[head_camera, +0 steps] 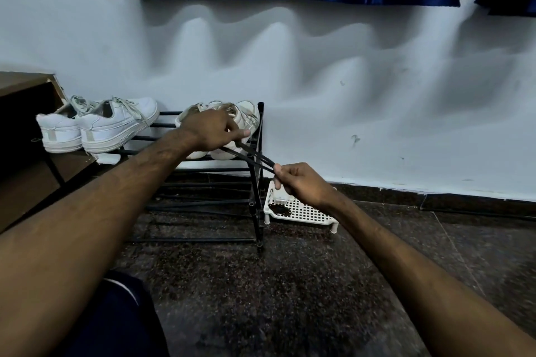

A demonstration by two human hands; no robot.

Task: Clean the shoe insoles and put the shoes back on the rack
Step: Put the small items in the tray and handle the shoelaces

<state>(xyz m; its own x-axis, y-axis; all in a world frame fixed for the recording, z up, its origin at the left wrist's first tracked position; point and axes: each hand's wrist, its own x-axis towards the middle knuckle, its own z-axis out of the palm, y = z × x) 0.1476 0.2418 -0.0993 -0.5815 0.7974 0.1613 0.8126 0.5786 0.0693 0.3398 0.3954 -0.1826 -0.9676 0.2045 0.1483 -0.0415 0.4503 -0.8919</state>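
The left hand (214, 130) is curled and pinches two dark laces (255, 158) in front of a white shoe (246, 116) on the top shelf of the rack (258, 206). The right hand (301, 182) pinches their crossed ends. It partly hides a white basket (301, 211) on the floor just beside the rack

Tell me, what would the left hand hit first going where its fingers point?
Probably the white shoe just past the left hand's fingertips, then the rack's end post; depth is unclear.
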